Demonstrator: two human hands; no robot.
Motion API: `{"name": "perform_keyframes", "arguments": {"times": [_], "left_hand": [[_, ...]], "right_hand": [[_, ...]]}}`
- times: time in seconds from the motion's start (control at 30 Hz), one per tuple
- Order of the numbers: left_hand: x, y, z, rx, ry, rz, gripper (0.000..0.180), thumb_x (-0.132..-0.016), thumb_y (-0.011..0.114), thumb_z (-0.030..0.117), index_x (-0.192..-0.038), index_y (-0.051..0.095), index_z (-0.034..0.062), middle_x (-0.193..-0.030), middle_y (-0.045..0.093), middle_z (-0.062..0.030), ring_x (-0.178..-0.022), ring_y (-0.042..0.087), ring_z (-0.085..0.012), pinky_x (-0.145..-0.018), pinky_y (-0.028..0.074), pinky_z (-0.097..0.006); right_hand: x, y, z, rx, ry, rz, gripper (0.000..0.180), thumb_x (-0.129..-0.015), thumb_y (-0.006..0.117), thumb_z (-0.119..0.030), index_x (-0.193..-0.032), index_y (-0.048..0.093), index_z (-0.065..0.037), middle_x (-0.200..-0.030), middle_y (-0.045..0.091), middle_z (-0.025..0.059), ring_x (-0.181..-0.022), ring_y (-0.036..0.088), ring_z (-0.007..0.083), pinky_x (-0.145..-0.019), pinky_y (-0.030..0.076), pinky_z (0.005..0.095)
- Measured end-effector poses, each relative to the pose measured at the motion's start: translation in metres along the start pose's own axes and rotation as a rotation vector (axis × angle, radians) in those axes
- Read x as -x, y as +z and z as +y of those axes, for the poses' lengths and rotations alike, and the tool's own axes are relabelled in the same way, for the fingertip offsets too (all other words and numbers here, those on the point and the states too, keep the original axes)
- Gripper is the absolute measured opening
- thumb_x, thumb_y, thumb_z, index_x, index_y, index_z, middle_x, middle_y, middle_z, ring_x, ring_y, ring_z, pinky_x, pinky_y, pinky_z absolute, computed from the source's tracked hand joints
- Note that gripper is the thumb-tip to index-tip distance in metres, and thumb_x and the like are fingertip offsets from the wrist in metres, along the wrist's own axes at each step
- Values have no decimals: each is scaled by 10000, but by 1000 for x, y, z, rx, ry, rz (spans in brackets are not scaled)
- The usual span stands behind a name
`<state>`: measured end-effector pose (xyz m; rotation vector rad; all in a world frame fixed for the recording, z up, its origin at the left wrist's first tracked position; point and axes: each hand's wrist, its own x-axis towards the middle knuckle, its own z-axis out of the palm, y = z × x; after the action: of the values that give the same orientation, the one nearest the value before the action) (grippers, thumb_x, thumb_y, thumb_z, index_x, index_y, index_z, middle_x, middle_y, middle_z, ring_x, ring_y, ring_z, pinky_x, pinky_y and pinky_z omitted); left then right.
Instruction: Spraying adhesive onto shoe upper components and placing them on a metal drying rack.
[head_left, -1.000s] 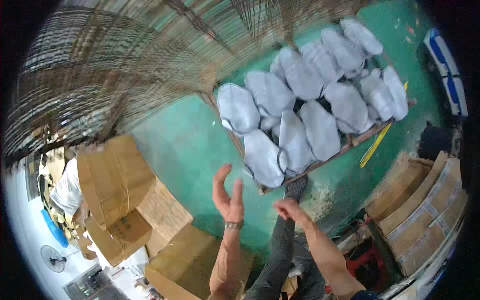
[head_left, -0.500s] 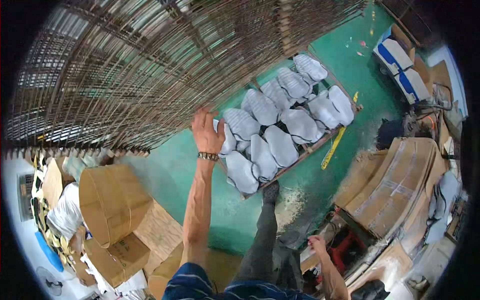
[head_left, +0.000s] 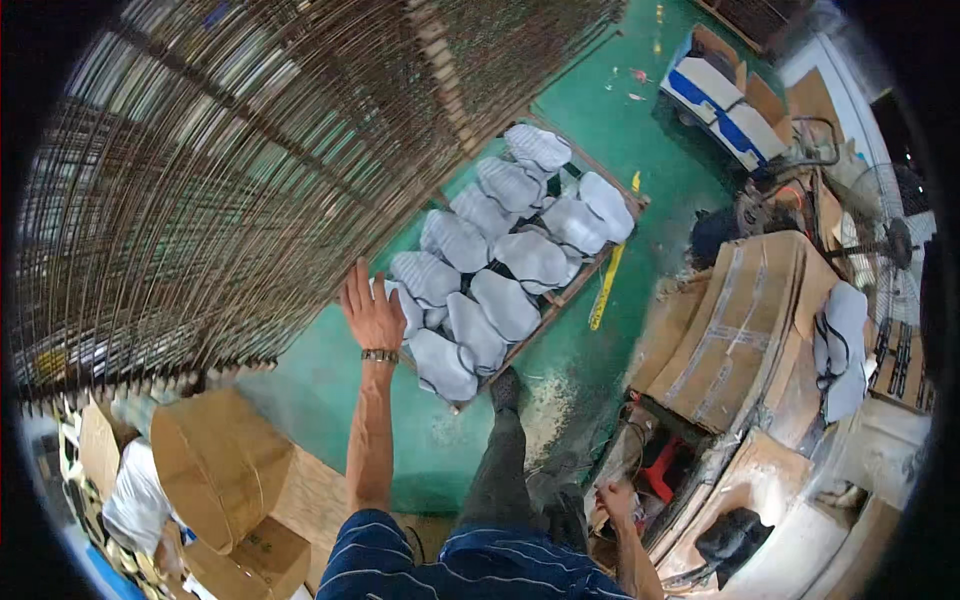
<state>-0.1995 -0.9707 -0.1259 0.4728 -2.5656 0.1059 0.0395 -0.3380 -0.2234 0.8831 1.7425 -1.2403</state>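
Note:
My left hand [head_left: 375,314] reaches forward with its fingers stretched out, at the lower edge of a tall rack of thin brown wires [head_left: 250,170]. Whether the fingertips touch the rack is unclear. Just right of this hand lie several grey, sole-shaped pads [head_left: 443,364], some ribbed, in rows on a low framed rack [head_left: 556,300] near the floor. My right hand [head_left: 615,502] hangs low at my side by the workbench. Its fingers are curled, and what they hold, if anything, is too small to make out.
Cardboard boxes [head_left: 215,465] stand at the lower left. On the right, a big taped carton [head_left: 728,325] sits by a cluttered bench with a grey pad stack [head_left: 842,350]. A cart of blue-and-white boxes [head_left: 725,108] stands farther back, near a fan [head_left: 893,243]. Yellow tape [head_left: 606,287] marks the green floor.
The view has turned, so the racks and pads sit farther left and the fan now shows at right. My left hand stays stretched out by the wire rack; my right hand stays low and curled.

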Motion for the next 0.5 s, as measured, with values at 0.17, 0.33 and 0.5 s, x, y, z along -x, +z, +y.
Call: {"name": "perform_keyframes", "arguments": {"times": [0.17, 0.33, 0.5], "left_hand": [[0, 20, -15, 93, 3, -32, 470, -839, 724, 168, -1266, 575, 39, -1512, 437, -223, -1409, 397, -448, -1155, 307, -617], [1, 29, -12, 30, 86, -98, 432, -843, 719, 161, -1236, 584, 44, -1476, 460, -212, -1422, 359, -458, -1172, 246, -662], [32, 23, 17, 48, 157, -232, 425, -860, 699, 251, -1222, 587, 58, -1395, 514, -167, -1438, 321, -479, -1173, 228, -671]], "right_hand": [[17, 13, -12, -1, -37, -24, 286, -1018, 606, -304, -1028, 672, -25, -759, 621, 41, -644, 569, 127, -576, 506, 319], [39, 17, -22, 60, -3, 5, 323, -1008, 614, -337, -996, 662, -18, -752, 633, 50, -643, 591, 137, -581, 513, 324], [48, 1, -9, -53, 15, 14, 309, -968, 619, -284, -820, 654, -15, -717, 628, 50, -617, 593, 135, -537, 498, 306]]}}
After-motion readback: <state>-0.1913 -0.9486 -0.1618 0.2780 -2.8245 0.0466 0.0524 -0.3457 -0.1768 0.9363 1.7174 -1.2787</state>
